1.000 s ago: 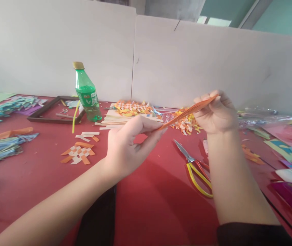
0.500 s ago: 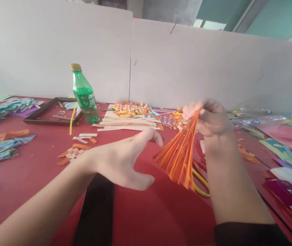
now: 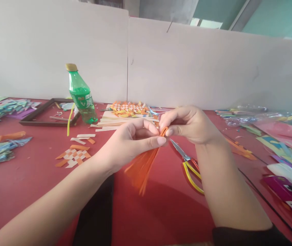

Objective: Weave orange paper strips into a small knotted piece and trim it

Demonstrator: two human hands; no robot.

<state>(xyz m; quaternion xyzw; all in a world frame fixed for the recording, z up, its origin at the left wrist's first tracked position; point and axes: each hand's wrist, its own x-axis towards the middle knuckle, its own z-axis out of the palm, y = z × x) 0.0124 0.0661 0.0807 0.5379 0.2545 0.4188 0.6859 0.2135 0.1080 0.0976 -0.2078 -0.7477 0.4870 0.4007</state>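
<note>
A bundle of thin orange paper strips (image 3: 146, 165), gathered like a tassel, hangs over the red table with its loose ends fanned toward the lower left. My left hand (image 3: 133, 140) pinches it just below the top, thumb in front. At the folded top end, the thumb and fingertips of my right hand (image 3: 190, 124) are closed on the same bundle. Scissors (image 3: 186, 158) with yellow and red handles lie under my right forearm, which partly covers them. Left of my left wrist lies a small orange and white woven paper piece (image 3: 74, 155).
A green bottle (image 3: 81, 99) leans behind, beside a dark frame (image 3: 45, 123). Woven pieces (image 3: 129, 108) and pale strips lie at the back. Blue fringed bundles (image 3: 3, 150) are at left. A black flat object (image 3: 94, 212) sits under my left forearm, a magenta object (image 3: 286, 194) at right.
My right hand has brought the orange tassel left and down. My left hand, open before, has closed on the bundle's upper part. More of the scissors shows.
</note>
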